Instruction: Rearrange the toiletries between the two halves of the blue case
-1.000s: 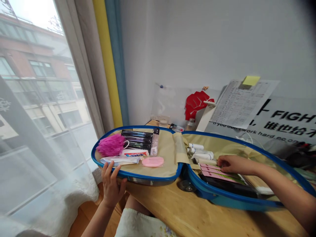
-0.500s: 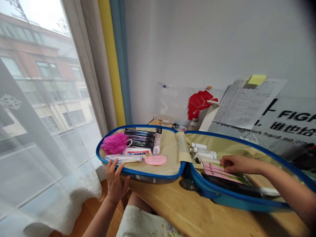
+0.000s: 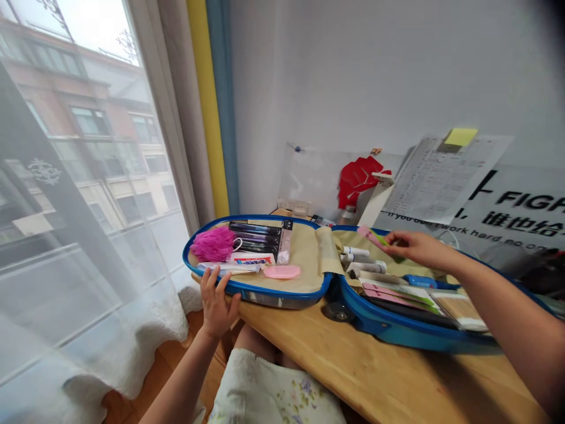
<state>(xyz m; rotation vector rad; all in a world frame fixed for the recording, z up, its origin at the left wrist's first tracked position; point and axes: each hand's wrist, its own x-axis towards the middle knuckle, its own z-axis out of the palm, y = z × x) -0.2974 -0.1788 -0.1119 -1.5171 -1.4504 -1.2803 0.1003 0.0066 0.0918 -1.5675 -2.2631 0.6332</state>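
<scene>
A blue-rimmed suitcase (image 3: 304,304) lies spread open on the wooden table. My left hand (image 3: 218,306) grips the near rim of its left half, fingers over the edge and thumb outside. Beside those fingers lie a white plastic packet (image 3: 233,268), a toothpaste box (image 3: 253,259) and a pink oval case (image 3: 281,271). Above the right half, my right hand (image 3: 408,248) pinches a slim pink-and-green packet (image 3: 375,238), raised and tilted. Below it are similar pink-and-green packets (image 3: 392,293), white tubes (image 3: 366,267) and a blue item (image 3: 419,281).
A magenta bath puff (image 3: 214,244) and a pack of pens (image 3: 258,238) lie in the left half. Papers (image 3: 441,176) are clipped up behind. The table edge (image 3: 300,359) runs close to my lap; a sheer curtain (image 3: 97,294) hangs at left.
My right hand has risen from the right half, lifting one pink-and-green packet off the others. The blue item now shows behind them. My left hand stays at the rim.
</scene>
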